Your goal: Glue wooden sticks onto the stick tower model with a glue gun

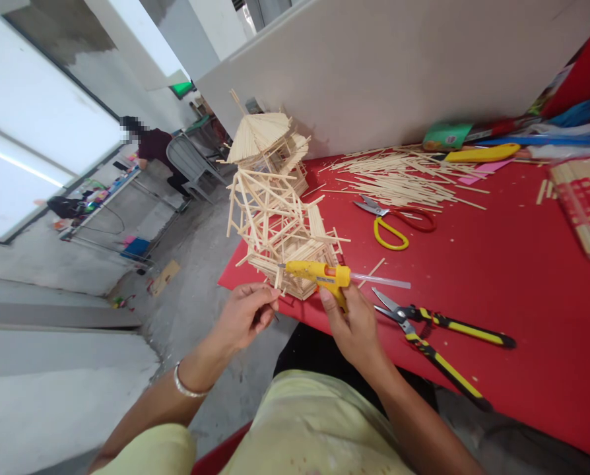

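Note:
A model building made of thin wooden sticks stands at the table's near left corner, with a pointed roof on its far tower. My right hand is wrapped round the handle of a yellow glue gun, a clear glue stick poking out of its back. The nozzle points left, close to the model's near edge. Just below the nozzle, my left hand pinches a thin wooden stick at the model's edge. Whether that stick is joined to the model I cannot tell.
On the red table lie scissors, black-and-yellow shears and a loose pile of sticks. A yellow-handled cutter and a plastic-wrapped stick pack lie farther right. Another person sits beside a far table.

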The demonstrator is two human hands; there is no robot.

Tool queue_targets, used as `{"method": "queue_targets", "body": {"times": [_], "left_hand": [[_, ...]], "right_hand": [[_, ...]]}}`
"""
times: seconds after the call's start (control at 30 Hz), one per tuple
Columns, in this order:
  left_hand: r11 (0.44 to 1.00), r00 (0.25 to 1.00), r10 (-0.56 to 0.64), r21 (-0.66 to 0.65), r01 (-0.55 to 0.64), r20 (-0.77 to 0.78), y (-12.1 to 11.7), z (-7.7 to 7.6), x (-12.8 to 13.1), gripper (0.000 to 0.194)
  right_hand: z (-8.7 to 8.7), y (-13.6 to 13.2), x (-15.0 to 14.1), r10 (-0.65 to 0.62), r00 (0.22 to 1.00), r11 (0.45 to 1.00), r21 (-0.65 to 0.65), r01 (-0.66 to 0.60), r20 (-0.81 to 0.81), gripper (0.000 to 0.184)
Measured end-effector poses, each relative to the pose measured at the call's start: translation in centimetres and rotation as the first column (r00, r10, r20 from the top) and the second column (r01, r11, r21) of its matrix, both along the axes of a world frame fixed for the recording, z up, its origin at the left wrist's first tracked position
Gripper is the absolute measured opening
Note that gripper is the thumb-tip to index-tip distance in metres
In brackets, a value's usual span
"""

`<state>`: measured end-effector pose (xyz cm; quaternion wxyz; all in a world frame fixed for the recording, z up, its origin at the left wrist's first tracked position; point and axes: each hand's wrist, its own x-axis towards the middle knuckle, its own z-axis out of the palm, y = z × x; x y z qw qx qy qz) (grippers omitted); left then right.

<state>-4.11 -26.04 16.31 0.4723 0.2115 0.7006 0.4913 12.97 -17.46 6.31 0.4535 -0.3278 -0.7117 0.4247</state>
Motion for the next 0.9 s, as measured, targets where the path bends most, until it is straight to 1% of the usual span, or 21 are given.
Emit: {"method": "queue_targets", "body": {"times": [0.37, 0.5, 0.73, 0.8, 0.83, 0.87, 0.9], "left_hand": [[1.0, 1.0, -0.005, 0.01, 0.005, 0.013, 0.0, -0.1, 0.1, 0.034], [0.999, 1.0, -0.025, 0.03, 0.025, 0.013, -0.1, -0.3, -0.2, 0.035], [0.999, 1.0, 0.011, 0.038, -0.01, -0.019, -0.3, -0.3, -0.5, 0.051], [0.996, 0.994, 0.06, 0.072, -0.054, -0.089, -0.6, -0.8, -0.6, 0.047], [0.99, 0.982, 0.1, 0.115, -0.082, -0.158, -0.8, -1.1, -0.7, 0.042], [0.981, 0.957, 0.143, 0.166, -0.103, -0.251, -1.0, -1.6, -0.8, 0.035], [0.97, 0.914, 0.183, 0.217, -0.108, -0.362, -1.2, -2.1, -0.9, 0.028]], "right_hand": [[0.2, -0.1, 0.0, 0.016, 1.0, 1.0, 0.009, -0.016, -0.007, 0.022], [0.2, -0.1, 0.0, 0.012, 1.0, 1.0, 0.021, -0.012, -0.012, 0.022], [0.2, -0.1, 0.1, 0.004, 1.0, 1.0, 0.01, -0.003, -0.03, 0.021], [0.3, -0.1, 0.1, -0.002, 0.999, 1.0, 0.011, 0.002, -0.034, 0.021], [0.3, -0.1, 0.1, -0.004, 0.999, 1.0, 0.009, 0.004, -0.034, 0.02], [0.3, 0.0, 0.1, -0.007, 0.999, 1.0, 0.005, 0.008, -0.033, 0.02], [0.2, 0.0, 0.1, -0.011, 0.999, 1.0, 0.003, 0.011, -0.033, 0.02]]}}
